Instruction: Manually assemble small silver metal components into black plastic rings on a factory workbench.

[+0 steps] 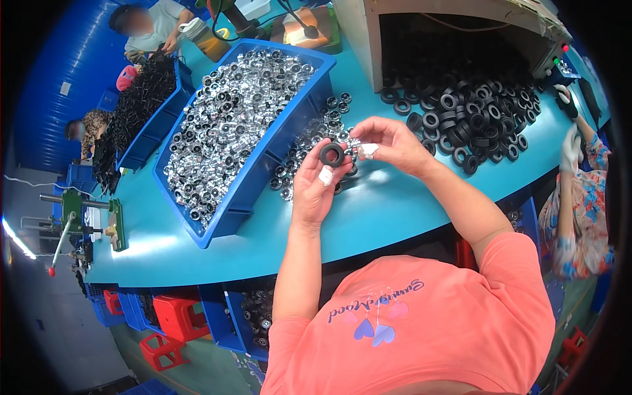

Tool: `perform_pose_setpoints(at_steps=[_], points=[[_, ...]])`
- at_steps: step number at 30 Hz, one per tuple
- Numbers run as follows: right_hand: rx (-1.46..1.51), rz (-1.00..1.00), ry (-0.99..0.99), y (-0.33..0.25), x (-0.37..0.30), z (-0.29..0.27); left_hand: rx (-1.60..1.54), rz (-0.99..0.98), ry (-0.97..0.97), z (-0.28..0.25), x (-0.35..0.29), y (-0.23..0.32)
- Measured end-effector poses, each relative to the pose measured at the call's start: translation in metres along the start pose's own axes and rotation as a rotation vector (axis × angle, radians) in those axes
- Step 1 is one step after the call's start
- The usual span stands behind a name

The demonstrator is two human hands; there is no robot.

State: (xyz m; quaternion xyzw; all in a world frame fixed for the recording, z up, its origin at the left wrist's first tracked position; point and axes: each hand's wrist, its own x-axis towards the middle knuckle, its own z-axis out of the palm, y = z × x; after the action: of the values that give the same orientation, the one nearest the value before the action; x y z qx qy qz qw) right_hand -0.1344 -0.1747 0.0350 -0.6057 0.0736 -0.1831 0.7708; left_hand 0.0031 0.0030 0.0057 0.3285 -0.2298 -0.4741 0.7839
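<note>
A small black rubber tyre (332, 155) is gripped in my left hand (311, 191), its round hole facing up. Close beside it, my right hand (395, 150) has its thumb and fingers drawn together. Something shiny shows at those fingertips, but I cannot tell whether it is held or lies behind them. White tape wraps a finger on each hand. Under and behind my hands, a loose heap of shiny silver wheel hubs (315, 133) covers the table. To the right lies a pile of black tyres (471, 122).
A long blue bin (247, 191) full of silver hubs stands on the turquoise table (276, 247). A machine housing (359, 39) rises behind the tyres, and a green hand press (72, 214) sits at the left. Co-workers sit at the far left and right; red stools (176, 316) stand below.
</note>
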Motion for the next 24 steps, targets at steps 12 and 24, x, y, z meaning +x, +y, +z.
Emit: perform_pose_setpoints(at_steps=[12, 24], points=[[-0.487, -0.283, -0.013, 0.003, -0.003, 0.012, 0.287, 0.027, 0.015, 0.003, 0.001, -0.009], [-0.762, -0.388, 0.11, 0.006, -0.009, 0.025, 0.357, 0.046, 0.031, 0.014, 0.001, -0.015]])
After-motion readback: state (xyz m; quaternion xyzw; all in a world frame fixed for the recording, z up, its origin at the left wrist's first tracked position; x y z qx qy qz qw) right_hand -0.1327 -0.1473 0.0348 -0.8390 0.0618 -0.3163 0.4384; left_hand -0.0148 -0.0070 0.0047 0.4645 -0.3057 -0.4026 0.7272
